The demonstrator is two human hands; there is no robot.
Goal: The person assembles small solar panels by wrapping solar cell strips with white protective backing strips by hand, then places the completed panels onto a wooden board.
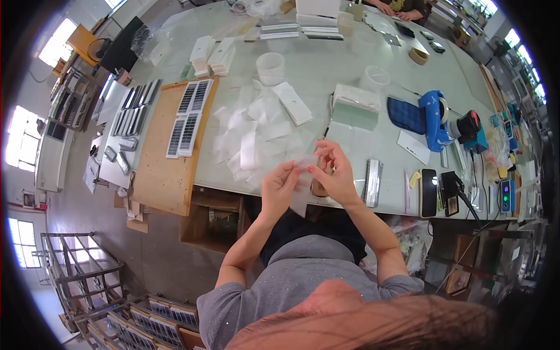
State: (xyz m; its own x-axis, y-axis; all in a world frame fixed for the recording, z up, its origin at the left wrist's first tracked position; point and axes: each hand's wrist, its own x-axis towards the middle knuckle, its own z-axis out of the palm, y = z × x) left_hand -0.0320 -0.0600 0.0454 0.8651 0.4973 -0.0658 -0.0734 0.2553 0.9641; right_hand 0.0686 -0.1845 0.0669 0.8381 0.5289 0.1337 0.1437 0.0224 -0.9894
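Observation:
At the table's near edge, my left hand (279, 185) and my right hand (337, 174) are close together, fingertips pinched on a thin translucent plastic strip (298, 201). The strip hangs down between them past the edge. Just left and beyond lies a loose pile of similar translucent strips (248, 143). A brown object with a thin dark handle (318, 188) shows partly behind my right hand; its kind is hidden. Beyond my hands lie a stack of white flat pieces (293, 104) and a white-topped, greenish block (356, 106).
A wooden board (160, 143) with dark panels (189, 119) juts over the left edge. On the right are a blue tape dispenser (433, 119), a phone (429, 192) and a blue powered device (507, 195). Clear round tubs (270, 68) stand farther back. Another person's hands (402, 13) show at the far side.

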